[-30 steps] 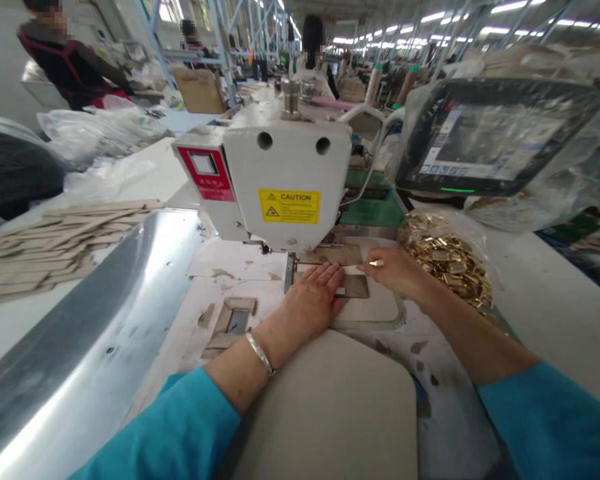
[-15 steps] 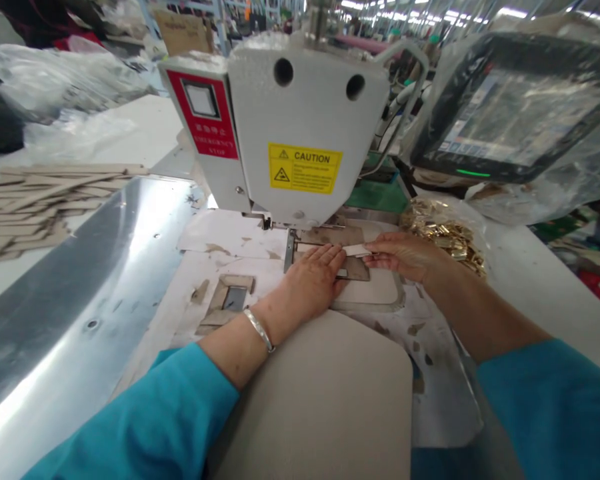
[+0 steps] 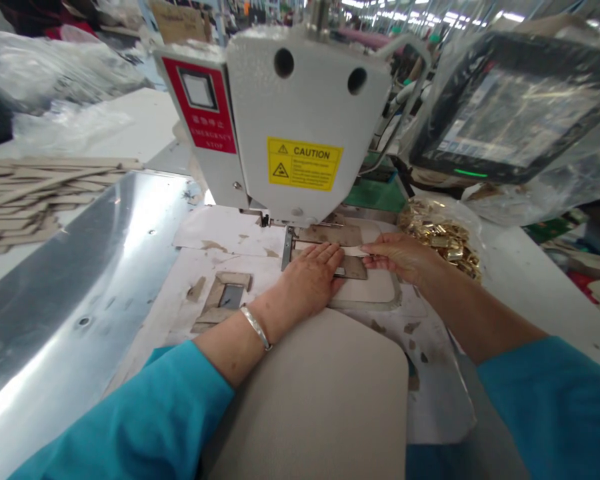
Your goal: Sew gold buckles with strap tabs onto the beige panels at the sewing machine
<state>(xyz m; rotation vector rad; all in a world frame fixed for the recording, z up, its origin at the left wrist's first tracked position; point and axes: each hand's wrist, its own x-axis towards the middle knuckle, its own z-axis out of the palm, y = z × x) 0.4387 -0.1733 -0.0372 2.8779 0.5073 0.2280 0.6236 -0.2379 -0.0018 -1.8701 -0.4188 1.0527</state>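
Observation:
Under the head of a grey sewing machine (image 3: 305, 113), my left hand (image 3: 313, 270) lies flat, fingers stretched out, over a light strip and a metal clamp plate (image 3: 357, 268). Part of the strip is hidden beneath those fingers. To the right, my right hand (image 3: 395, 257) pinches the free end of the light strip (image 3: 353, 251) between thumb and fingers. A large beige panel (image 3: 325, 393) with rounded corners extends from below the clamp toward me. Its far part (image 3: 380, 290) shows around the plate.
Gold metal buckles (image 3: 445, 240) fill a plastic bag at the right, below a plastic-wrapped screen (image 3: 520, 113). Beige strips (image 3: 45, 193) are piled at the left, beside a shiny metal plate (image 3: 105, 267). A taped frame (image 3: 225, 300) sits left of my left wrist.
The view has shifted slightly. Both hands keep nearly the same places, the left flat and the right pinching the strip's end.

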